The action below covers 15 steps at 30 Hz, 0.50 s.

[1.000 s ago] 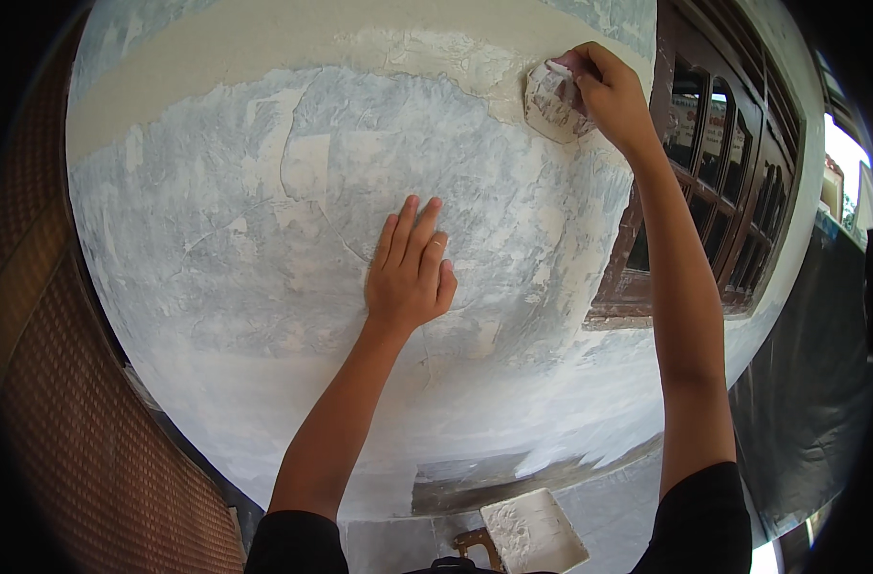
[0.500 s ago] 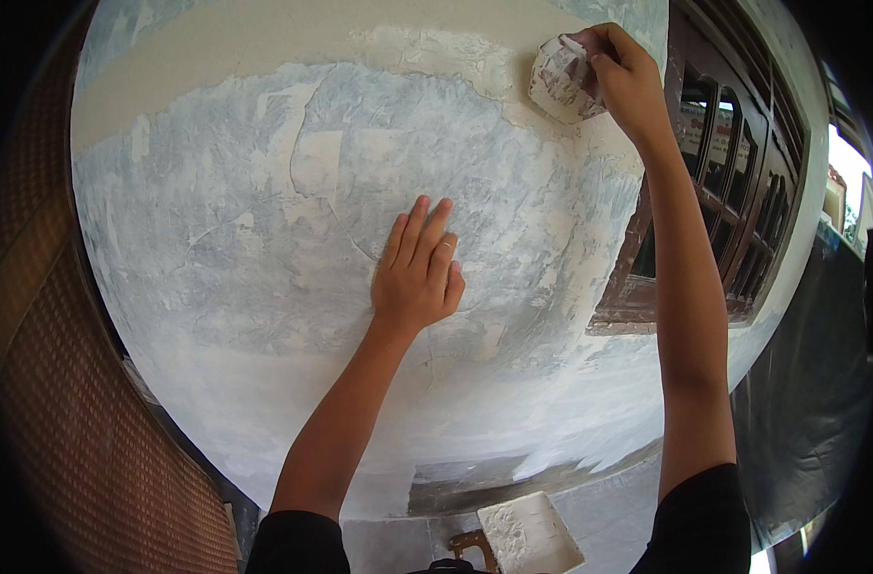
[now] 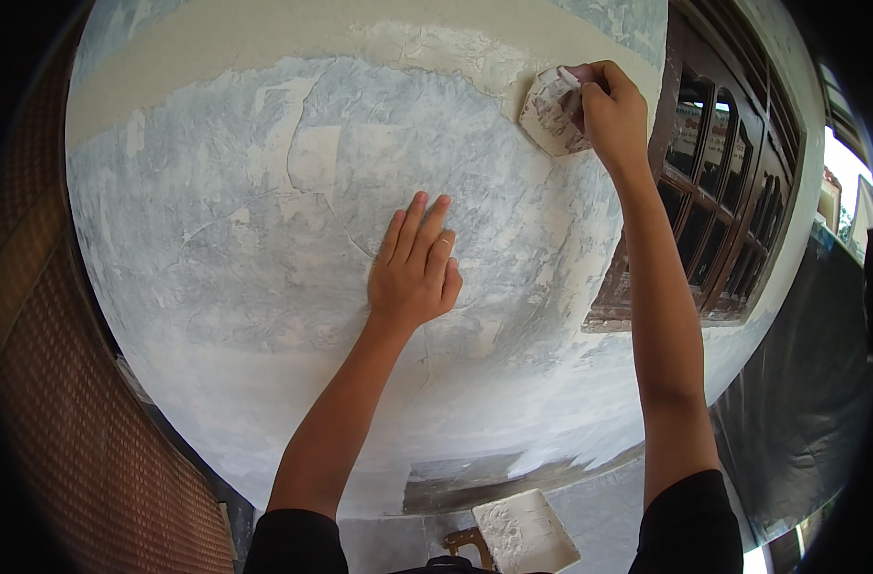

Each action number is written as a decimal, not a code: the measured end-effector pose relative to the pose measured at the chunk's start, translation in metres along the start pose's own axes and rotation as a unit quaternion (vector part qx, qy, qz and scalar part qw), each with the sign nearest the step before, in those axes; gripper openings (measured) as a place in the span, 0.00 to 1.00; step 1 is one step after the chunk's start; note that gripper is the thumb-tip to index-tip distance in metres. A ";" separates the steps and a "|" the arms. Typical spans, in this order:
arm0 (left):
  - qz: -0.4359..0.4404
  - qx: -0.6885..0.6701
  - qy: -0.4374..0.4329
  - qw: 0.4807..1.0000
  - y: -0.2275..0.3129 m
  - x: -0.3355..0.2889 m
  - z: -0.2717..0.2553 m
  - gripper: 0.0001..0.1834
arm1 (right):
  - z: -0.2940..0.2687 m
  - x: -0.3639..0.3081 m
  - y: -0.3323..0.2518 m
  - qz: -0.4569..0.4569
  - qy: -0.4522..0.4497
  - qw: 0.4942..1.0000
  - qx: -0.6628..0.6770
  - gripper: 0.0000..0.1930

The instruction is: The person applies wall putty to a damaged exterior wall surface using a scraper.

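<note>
A dark wooden window frame (image 3: 733,220) is sitting just right of the patchy grey-white plastered wall (image 3: 217,287), and a plaster-smeared hawk board (image 3: 524,532) is lying below between the 2 forearms. The right hand (image 3: 613,115) is gripping a putty-caked scraper (image 3: 551,113) against the wall's upper part; the left hand (image 3: 415,270) is resting flat, fingers released, on the wall.

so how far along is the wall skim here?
Done: grey-white filler covers most of the wall around the flat left hand. In hand: the right hand presses a putty knife at the coat's upper right edge. Left: the bare beige band along the top and a dark unfilled patch low down. A plaster-laden board sits below.
</note>
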State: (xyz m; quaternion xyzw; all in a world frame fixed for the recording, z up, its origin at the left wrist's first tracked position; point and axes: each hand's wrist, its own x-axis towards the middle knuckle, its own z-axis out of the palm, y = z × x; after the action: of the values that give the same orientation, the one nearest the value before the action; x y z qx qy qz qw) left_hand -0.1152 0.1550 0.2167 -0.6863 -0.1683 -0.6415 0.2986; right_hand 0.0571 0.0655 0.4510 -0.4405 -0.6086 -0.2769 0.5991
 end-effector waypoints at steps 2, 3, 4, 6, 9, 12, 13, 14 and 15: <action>0.002 -0.001 0.007 1.000 0.001 0.001 0.001 0.17 | 0.002 0.001 0.008 -0.047 0.012 0.999 -0.020 0.15; 0.002 0.000 0.008 1.000 0.001 0.001 0.001 0.17 | 0.002 0.002 0.010 -0.074 0.039 0.995 -0.055 0.15; 0.002 -0.002 0.007 1.000 0.001 0.002 0.002 0.17 | 0.000 0.003 0.012 -0.101 0.066 0.989 -0.090 0.15; 0.002 -0.001 0.008 1.000 0.000 0.002 0.003 0.17 | -0.007 0.000 0.009 -0.076 0.065 0.992 -0.071 0.15; 0.002 -0.004 0.008 1.000 -0.001 0.001 0.002 0.17 | -0.007 -0.005 -0.003 0.039 0.012 0.998 0.044 0.15; 0.003 -0.002 0.005 1.000 -0.002 0.002 0.002 0.17 | 0.007 -0.006 0.006 -0.087 0.051 0.995 -0.017 0.14; 0.003 -0.004 0.007 1.000 -0.001 0.002 0.003 0.17 | 0.006 -0.004 0.008 -0.093 0.071 0.992 -0.037 0.14; 0.003 -0.005 0.010 1.000 -0.001 0.002 0.003 0.17 | -0.001 -0.003 0.010 -0.094 0.072 0.992 -0.037 0.14; 0.002 -0.003 0.010 1.000 -0.001 0.002 0.002 0.17 | -0.006 -0.004 0.006 -0.027 0.065 0.997 0.006 0.13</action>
State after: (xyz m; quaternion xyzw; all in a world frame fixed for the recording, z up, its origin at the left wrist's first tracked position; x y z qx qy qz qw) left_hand -0.1138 0.1566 0.2184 -0.6814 -0.1616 -0.6480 0.2995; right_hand 0.0654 0.0622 0.4471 -0.4011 -0.5816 -0.3173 0.6326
